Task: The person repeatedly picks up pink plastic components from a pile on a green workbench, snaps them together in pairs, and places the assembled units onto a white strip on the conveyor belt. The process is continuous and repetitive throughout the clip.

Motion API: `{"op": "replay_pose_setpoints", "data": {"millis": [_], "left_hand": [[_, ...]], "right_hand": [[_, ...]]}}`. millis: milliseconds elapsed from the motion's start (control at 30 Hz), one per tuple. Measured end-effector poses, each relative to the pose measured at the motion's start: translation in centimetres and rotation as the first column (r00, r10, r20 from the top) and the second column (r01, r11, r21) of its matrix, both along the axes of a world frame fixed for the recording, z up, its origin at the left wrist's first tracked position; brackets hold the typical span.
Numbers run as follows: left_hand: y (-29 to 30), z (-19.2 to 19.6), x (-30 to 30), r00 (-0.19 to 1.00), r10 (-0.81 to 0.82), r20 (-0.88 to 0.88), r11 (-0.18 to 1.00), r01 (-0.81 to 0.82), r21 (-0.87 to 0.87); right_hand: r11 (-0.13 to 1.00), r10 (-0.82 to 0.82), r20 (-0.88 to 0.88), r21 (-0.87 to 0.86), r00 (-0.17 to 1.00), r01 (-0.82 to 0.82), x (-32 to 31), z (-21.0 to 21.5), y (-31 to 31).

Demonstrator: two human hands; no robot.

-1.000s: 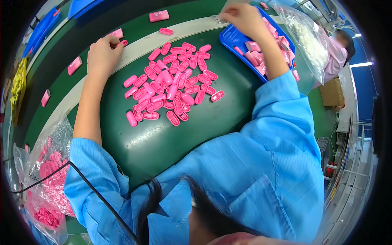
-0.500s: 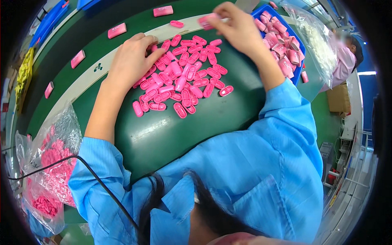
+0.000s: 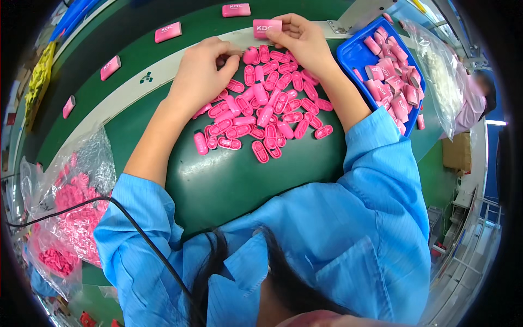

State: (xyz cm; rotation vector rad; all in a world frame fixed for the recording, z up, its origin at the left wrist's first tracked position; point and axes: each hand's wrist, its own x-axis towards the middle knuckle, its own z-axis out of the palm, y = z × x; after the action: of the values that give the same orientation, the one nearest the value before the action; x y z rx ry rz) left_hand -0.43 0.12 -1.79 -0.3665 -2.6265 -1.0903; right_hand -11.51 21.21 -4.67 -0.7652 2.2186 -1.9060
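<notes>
**A:** Over a dark green tabletop [image 3: 245, 180], we hold a pink rectangular case [image 3: 267, 28] pinched between the fingertips of our right hand [image 3: 302, 41], at the far edge of a heap of pink oval shells [image 3: 267, 109].

**B:** And the left hand [image 3: 201, 76]?

**A:** Curled, its fingertips closed on one shell [image 3: 251, 55] at the top of the heap. Whether it has lifted clear of its neighbours, we cannot quite tell from this angle.

**B:** So how do we do this well?

**A:** In our judgement, take one shell only, turn it to match the case before bringing the two together, and keep the case level in the right hand so nothing skews.

**B:** Around us?

**A:** A blue tray [image 3: 354, 57] of finished pink cases sits to the right, more cases ride the green belt [image 3: 136, 16] beyond, and a clear bag of pink parts [image 3: 71, 207] lies to the left.
</notes>
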Motion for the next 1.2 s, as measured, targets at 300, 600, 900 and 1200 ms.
{"op": "replay_pose_setpoints", "data": {"millis": [300,600,900,1200], "left_hand": [[-0.2,1.4,-0.1,1.0,-0.017,0.025,0.999,0.016,0.042],[0.9,2.3,-0.3,0.997,-0.023,0.078,0.988,0.035,-0.148],[1.1,3.5,0.3,0.994,-0.047,0.097,0.887,0.086,-0.455],[-0.4,2.0,-0.3,0.978,0.135,0.162,0.981,-0.154,0.115]], "right_hand": [[0.961,0.059,0.037,-0.272,0.998,-0.047,2.5,2.2,-1.4],[0.961,0.053,0.07,-0.274,0.996,-0.031,1.4,2.5,-0.4],[0.996,0.068,-0.175,-0.049,0.982,-0.078,-1.8,1.3,-0.3],[0.943,0.283,-0.036,-0.169,0.958,-0.285,1.6,1.9,-1.6]]}}
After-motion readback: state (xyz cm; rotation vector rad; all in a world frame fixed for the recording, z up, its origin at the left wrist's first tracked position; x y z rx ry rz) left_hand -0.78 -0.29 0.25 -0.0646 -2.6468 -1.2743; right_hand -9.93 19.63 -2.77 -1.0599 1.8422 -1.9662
